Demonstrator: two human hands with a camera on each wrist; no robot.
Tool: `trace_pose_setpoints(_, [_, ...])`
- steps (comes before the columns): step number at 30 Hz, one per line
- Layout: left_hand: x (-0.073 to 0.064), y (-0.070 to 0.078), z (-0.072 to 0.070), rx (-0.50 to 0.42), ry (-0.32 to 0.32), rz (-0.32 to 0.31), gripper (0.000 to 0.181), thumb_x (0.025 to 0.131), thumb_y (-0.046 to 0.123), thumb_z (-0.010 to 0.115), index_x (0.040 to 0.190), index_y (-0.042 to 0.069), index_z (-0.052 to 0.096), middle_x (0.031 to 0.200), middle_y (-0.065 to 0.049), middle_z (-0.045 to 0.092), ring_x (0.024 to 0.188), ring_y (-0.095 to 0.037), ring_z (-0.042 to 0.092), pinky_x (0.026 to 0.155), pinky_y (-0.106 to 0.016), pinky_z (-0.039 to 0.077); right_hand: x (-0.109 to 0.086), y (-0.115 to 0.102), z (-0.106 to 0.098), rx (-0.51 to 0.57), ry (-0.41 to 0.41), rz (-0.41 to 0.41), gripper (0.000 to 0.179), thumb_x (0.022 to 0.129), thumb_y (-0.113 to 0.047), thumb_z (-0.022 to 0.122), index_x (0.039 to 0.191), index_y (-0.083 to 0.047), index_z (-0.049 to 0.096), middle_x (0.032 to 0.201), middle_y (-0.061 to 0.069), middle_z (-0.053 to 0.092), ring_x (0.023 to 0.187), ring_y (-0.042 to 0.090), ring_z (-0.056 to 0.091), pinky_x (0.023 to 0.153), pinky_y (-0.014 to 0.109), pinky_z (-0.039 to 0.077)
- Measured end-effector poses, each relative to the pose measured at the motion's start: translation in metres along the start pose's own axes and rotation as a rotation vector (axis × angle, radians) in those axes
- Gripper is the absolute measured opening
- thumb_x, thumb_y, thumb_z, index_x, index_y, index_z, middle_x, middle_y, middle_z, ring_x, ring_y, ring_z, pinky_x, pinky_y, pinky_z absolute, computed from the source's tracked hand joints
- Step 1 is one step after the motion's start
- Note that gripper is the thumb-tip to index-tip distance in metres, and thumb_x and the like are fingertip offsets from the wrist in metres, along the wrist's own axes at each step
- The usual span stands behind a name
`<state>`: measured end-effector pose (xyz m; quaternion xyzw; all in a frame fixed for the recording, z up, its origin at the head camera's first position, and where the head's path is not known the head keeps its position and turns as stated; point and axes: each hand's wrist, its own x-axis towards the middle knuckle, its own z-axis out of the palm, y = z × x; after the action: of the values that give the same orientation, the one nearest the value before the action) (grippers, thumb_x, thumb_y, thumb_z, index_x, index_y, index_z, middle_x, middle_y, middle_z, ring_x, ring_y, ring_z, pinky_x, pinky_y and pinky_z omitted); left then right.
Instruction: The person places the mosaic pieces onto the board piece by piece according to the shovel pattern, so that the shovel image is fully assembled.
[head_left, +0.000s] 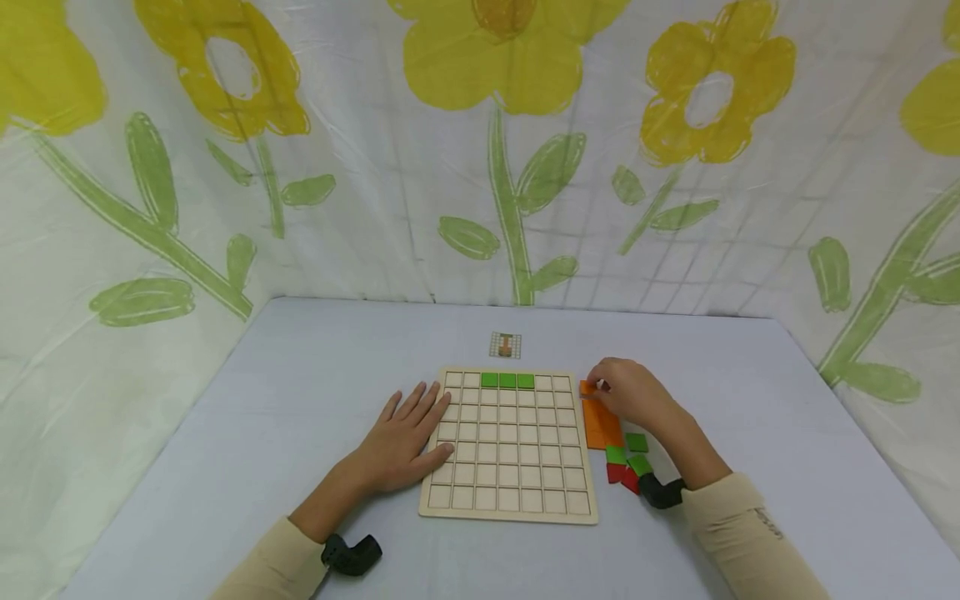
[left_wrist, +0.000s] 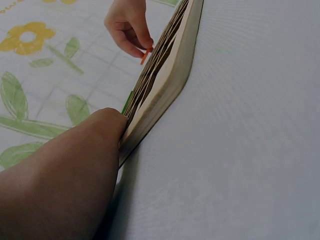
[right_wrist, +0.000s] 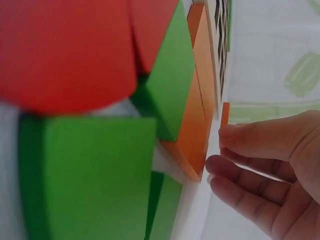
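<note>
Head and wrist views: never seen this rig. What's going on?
No robot here: a person works bare-handed. One camera, on the head, looks forward and down; the other two sit one on each wrist, watching that hand's work. On the white table lies a wooden grid board with three green squares in its far row. Beyond it lies a small card; to its right, orange tiles, green tiles and red tiles. The left hand rests on the board's left edge; the right hand pinches one orange piece.
</note>
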<state>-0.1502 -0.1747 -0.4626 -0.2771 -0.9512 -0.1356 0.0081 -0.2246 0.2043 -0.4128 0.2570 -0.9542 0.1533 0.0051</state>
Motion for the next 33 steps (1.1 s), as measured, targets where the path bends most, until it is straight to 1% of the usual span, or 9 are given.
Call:
trace_pose_setpoints(5, [-0.001, 0.0, 0.0, 0.005, -0.008, -0.005, 0.077, 0.103, 0.056, 0.04, 0.161, 0.009, 0.021, 0.165, -0.013, 0.015, 0.152, -0.033, 0.01, 0.118, -0.057, 0.006, 0.003, -0.005, 0.002, -0.006, -0.004, -0.021, 0.01, 0.087, 0.001, 0.075, 0.097, 0.001, 0.075, 0.094, 0.009, 0.07, 0.08, 0.022, 0.064, 0.073, 0.038, 0.056])
trace_pose_setpoints(12, [-0.001, 0.0, -0.002, 0.003, 0.004, 0.001, 0.077, 0.103, 0.055, 0.041, 0.16, 0.007, 0.023, 0.165, -0.014, 0.017, 0.151, -0.034, 0.011, 0.117, -0.058, 0.007, 0.006, -0.013, 0.003, 0.002, 0.007, -0.05, 0.01, 0.087, 0.001, 0.075, 0.097, 0.001, 0.075, 0.094, 0.009, 0.07, 0.082, 0.023, 0.066, 0.073, 0.037, 0.056])
trace_pose_setpoints(15, [-0.001, 0.0, -0.002, 0.0, 0.002, 0.001, 0.077, 0.103, 0.055, 0.041, 0.16, 0.007, 0.023, 0.165, -0.014, 0.017, 0.151, -0.034, 0.012, 0.117, -0.058, 0.008, 0.005, -0.015, 0.004, 0.002, 0.009, -0.051, 0.011, 0.087, 0.001, 0.076, 0.097, 0.0, 0.076, 0.094, 0.008, 0.07, 0.082, 0.022, 0.066, 0.072, 0.036, 0.056])
trace_pose_setpoints(23, [-0.001, -0.001, 0.0, -0.01, -0.001, 0.003, 0.077, 0.103, 0.055, 0.04, 0.161, 0.009, 0.021, 0.165, -0.013, 0.015, 0.152, -0.033, 0.011, 0.118, -0.057, 0.007, 0.009, -0.023, 0.005, 0.006, -0.023, -0.032, 0.01, 0.088, 0.0, 0.074, 0.098, -0.002, 0.077, 0.099, 0.007, 0.071, 0.088, 0.023, 0.065, 0.078, 0.039, 0.056])
trace_pose_setpoints(30, [-0.001, 0.0, -0.001, -0.011, -0.003, -0.002, 0.077, 0.103, 0.055, 0.041, 0.16, 0.008, 0.022, 0.165, -0.013, 0.015, 0.152, -0.033, 0.011, 0.118, -0.057, 0.007, 0.012, -0.031, 0.007, 0.026, -0.031, -0.069, 0.009, 0.089, 0.002, 0.073, 0.095, -0.004, 0.077, 0.098, 0.007, 0.07, 0.086, 0.022, 0.064, 0.076, 0.038, 0.055])
trace_pose_setpoints(33, [-0.001, 0.0, -0.001, -0.01, 0.0, -0.003, 0.077, 0.102, 0.055, 0.042, 0.16, 0.007, 0.023, 0.165, -0.013, 0.016, 0.152, -0.033, 0.011, 0.118, -0.057, 0.007, 0.013, -0.035, 0.008, 0.032, -0.037, -0.074, 0.008, 0.089, 0.0, 0.074, 0.093, -0.006, 0.077, 0.096, 0.005, 0.07, 0.085, 0.02, 0.064, 0.075, 0.037, 0.055])
